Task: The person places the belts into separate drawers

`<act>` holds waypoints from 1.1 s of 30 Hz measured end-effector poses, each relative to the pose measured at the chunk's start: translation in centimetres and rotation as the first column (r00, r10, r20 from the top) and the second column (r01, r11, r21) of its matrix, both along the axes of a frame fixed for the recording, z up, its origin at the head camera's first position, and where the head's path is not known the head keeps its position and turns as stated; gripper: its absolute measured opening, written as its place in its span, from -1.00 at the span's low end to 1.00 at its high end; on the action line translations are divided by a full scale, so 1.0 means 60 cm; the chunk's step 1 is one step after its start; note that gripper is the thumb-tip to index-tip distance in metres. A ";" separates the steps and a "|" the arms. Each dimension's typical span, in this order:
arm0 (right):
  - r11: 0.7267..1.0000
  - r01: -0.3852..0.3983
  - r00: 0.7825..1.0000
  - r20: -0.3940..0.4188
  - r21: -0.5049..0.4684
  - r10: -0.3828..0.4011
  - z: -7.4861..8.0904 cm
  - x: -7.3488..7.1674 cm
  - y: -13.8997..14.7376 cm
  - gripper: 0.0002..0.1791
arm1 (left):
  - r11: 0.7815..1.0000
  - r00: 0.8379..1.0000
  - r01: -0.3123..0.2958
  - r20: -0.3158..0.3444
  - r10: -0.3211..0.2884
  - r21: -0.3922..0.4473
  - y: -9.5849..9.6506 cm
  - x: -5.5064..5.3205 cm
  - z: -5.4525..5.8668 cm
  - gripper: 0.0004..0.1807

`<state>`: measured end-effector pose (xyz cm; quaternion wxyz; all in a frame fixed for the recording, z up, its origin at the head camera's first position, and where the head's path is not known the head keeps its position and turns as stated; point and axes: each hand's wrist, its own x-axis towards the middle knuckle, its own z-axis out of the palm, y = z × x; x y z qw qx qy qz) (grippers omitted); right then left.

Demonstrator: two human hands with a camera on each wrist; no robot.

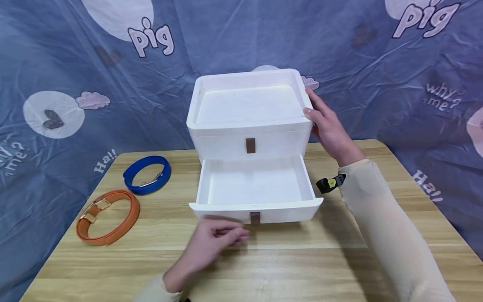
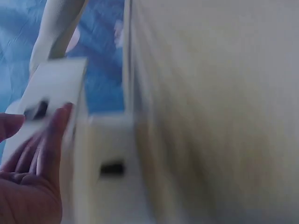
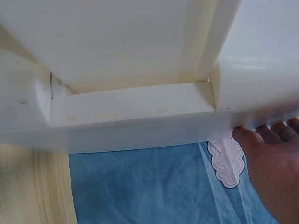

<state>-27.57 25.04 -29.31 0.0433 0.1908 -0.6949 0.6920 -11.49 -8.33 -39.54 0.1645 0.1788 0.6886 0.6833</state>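
A white two-drawer storage box (image 1: 250, 132) stands at the back middle of the table, an open tray moulded into its top. Its lower drawer (image 1: 260, 206) is pulled well out, showing the white bottom, while the upper one is closed; each front has a small brown tab. My right hand (image 1: 333, 134) grips the box's right upper rim, thumb over the edge. Just in front of the lower drawer's left half is my left hand (image 1: 213, 243), fingers loosely bent and holding nothing. In the left wrist view the fingers (image 2: 50, 144) overlap the drawer fronts, blurred.
A blue belt (image 1: 147, 175), coiled in a ring, lies left of the box. Nearer me is an orange-brown belt (image 1: 109, 218) with a gold buckle, also coiled. Blue printed cloth (image 1: 241, 37) hangs behind the wooden table (image 1: 286, 268) and along its sides.
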 end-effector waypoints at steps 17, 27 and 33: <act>1.000 0.003 1.000 0.006 0.013 -0.003 0.004 0.000 0.001 -0.31 | 0.829 0.824 -0.499 -0.435 0.363 -0.253 -0.231 -0.046 0.083 -0.71; 1.000 0.001 1.000 0.008 0.021 -0.001 0.002 0.000 0.002 -0.30 | 0.564 0.839 -0.540 -0.454 0.301 -0.625 -0.277 -0.139 0.055 -0.24; 1.000 0.000 1.000 0.006 0.019 0.000 0.002 0.001 0.003 -0.30 | 0.470 0.857 -0.511 -0.465 0.222 -0.719 -0.285 -0.191 0.036 -0.24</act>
